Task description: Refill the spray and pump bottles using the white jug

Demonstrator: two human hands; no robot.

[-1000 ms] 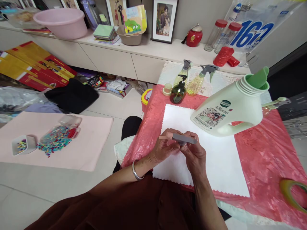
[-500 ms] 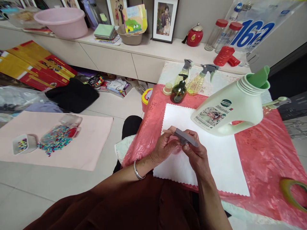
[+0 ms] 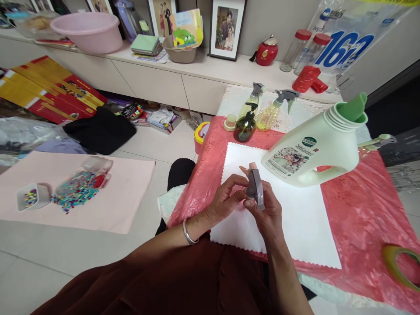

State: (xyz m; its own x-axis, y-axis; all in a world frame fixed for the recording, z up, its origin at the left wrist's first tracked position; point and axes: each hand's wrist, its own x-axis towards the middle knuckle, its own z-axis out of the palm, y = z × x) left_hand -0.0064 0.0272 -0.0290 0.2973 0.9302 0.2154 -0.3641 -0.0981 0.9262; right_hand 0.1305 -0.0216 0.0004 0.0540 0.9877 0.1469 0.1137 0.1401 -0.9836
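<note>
My two hands meet over the near left part of a white cloth (image 3: 295,227) spread on a red plastic sheet (image 3: 367,210). Between them is a small grey spray trigger head (image 3: 255,187) with a beige tip, now standing almost on end. My right hand (image 3: 266,211) pinches its lower end. My left hand (image 3: 226,199), with a silver bangle at the wrist, has its fingers closed on its left side. A large pale green jug (image 3: 315,151) with a green spout stands just beyond my hands.
Two yellow spray bottles (image 3: 267,111), a dark green pump bottle (image 3: 244,124) and a small cap stand at the table's far end. A green tape roll (image 3: 398,262) lies at the right edge. On the floor left lies a pink mat with spilled beads (image 3: 77,188).
The grey trigger head has turned from lying level to nearly upright between my fingers. Both hands stayed in the same spot over the white cloth.
</note>
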